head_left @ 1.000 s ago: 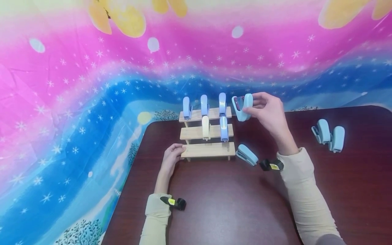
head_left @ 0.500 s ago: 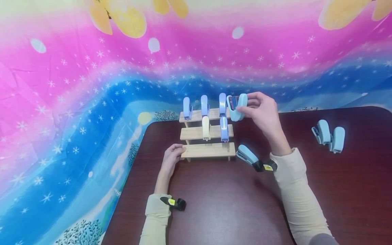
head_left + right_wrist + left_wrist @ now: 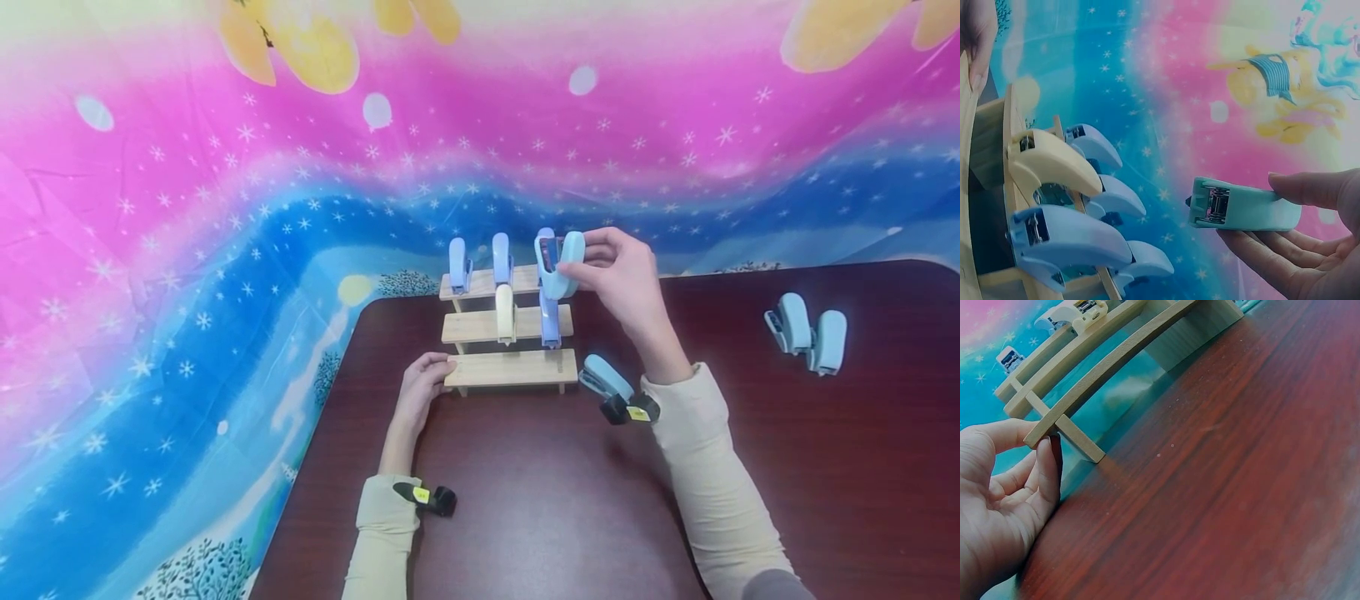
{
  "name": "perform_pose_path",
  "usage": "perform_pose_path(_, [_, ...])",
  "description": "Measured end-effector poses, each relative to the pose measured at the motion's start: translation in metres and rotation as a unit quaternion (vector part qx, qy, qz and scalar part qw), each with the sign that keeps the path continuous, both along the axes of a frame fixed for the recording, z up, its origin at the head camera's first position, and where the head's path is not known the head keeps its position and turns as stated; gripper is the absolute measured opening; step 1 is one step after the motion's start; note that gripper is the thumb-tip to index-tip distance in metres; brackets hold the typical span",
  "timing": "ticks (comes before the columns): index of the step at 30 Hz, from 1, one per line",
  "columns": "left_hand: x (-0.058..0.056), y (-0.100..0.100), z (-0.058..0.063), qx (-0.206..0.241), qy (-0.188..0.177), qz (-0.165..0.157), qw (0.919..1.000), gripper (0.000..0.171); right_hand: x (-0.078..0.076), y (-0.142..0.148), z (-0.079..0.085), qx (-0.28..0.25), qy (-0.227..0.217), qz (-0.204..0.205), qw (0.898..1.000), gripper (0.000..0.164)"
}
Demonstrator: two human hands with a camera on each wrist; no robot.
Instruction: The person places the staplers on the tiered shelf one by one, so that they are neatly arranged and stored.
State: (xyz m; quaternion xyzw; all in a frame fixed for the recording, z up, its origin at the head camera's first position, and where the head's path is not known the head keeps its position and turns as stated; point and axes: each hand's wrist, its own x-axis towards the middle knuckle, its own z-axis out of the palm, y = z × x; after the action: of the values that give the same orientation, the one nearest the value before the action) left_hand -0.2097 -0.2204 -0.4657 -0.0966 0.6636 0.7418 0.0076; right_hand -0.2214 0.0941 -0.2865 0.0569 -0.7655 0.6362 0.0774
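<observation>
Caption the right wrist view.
Right hand holds a mint stapler near one yellow stapler and four blue staplers on wooden shelves.

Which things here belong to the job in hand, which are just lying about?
Job, by the look of it:
right hand, holding a mint stapler
left hand, gripping the wooden rack
blue staplers and cream stapler on it
probably the loose mint stapler beside it and mint pair at right

Just there:
table
patterned backdrop
black wrist devices

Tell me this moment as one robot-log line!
left hand: grips shelf | right hand: holds mint stapler | yellow stapler: middle step
</observation>
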Motion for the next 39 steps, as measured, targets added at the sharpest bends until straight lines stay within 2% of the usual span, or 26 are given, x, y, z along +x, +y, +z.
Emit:
perform_pose_path(9, [0.001, 0.0, 0.001, -0.003, 0.0, -0.002, 1.0, 0.028, 0.0, -0.012, -0.001, -0.033, -0.005, 0.009, 0.999, 0.051])
perform_pose_path(17, [0.001, -0.001, -0.002, -0.003, 0.029, -0.009, 0.9995, 0.018, 0.0, -0.022, -0.002, -0.052, -0.007, 0.016, 0.998, 0.049])
perform_pose_path(21, [0.0, -0.001, -0.002, -0.002, 0.018, -0.003, 0.9998, 0.02, 0.0, -0.028, -0.004, -0.062, -0.007, 0.018, 0.998, 0.049])
perform_pose_path(30, [-0.001, 0.0, -0.002, 0.005, 0.003, 0.005, 1.0, 0.017, 0.0, -0.041, -0.008, -0.037, -0.013, 0.028, 0.999, 0.049])
perform_pose_path(39, [0.0, 0.0, -0.001, -0.005, 0.003, 0.002, 1.0, 0.024, -0.003, -0.051, -0.013, -0.036, -0.016, 0.028, 0.999, 0.047])
